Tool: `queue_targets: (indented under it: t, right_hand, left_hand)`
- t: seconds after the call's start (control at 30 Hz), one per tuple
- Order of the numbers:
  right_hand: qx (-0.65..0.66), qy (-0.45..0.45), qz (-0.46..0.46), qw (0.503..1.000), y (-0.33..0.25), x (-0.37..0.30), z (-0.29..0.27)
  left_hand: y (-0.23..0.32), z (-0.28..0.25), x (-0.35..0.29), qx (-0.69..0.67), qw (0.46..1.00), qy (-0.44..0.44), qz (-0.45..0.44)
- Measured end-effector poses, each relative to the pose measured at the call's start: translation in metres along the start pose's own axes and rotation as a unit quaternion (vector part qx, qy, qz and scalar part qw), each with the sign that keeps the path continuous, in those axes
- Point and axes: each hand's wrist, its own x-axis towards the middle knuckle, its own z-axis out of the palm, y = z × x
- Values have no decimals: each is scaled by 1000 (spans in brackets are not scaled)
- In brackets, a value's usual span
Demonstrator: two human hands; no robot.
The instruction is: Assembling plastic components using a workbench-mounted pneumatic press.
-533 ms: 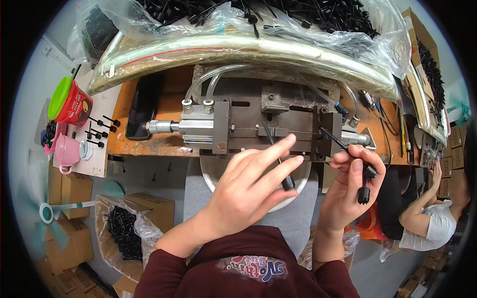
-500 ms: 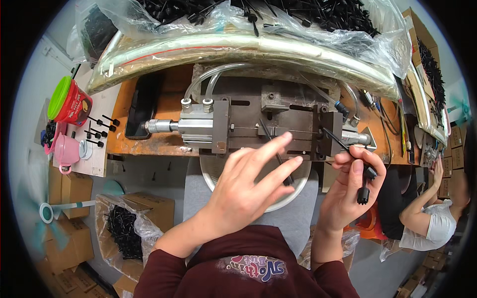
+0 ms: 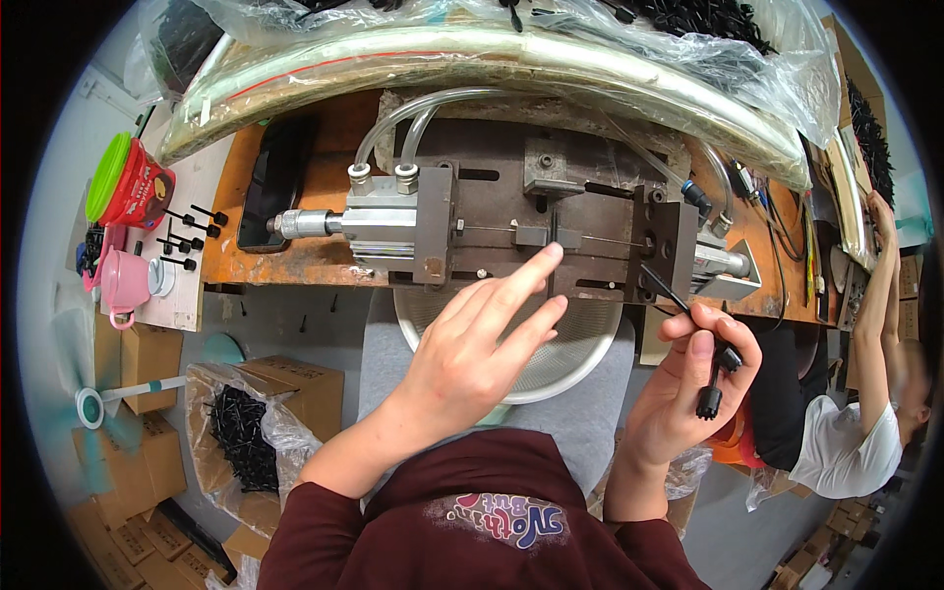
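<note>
- The wooden counter [image 3: 320, 264] is carrying a dark metal fixture [image 3: 492, 206].
- The left hand [image 3: 467, 349] is reaching over it, fingers spread; any grip underneath is staying hidden.
- The right hand [image 3: 688, 393] is holding black rods [image 3: 708, 401] in curled fingers.
- Another rod [image 3: 554, 218] is lying crosswise between small grey blocks [image 3: 531, 237], by the left index fingertip; keeping it square, fingertips clear, is probably serving best.

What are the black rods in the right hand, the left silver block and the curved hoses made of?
Black rods: probably plastic, evenly dark with a soft sheen.
Left silver block: likely aluminium, bare grey with metallic glints.
Curved hoses: seemingly plastic, smooth, see-through and glossy.
</note>
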Motion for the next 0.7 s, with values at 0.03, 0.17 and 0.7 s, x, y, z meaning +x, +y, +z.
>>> queue_targets:
  t: [0.03, 0.17, 0.7]
  right_hand:
    - [-7, -8, -8, 1000, 1, -1, 0]
    - [-10, -20, -23, 999, 3, -3, 5]
    - [-80, -81, -118, 986, 3, -4, -7]
  left_hand:
    - [1, 1, 2, 23, 1000, 2, -7]
    - [4, 2, 8, 116, 992, -35, 18]
    - [11, -12, 22, 151, 980, -130, -27]
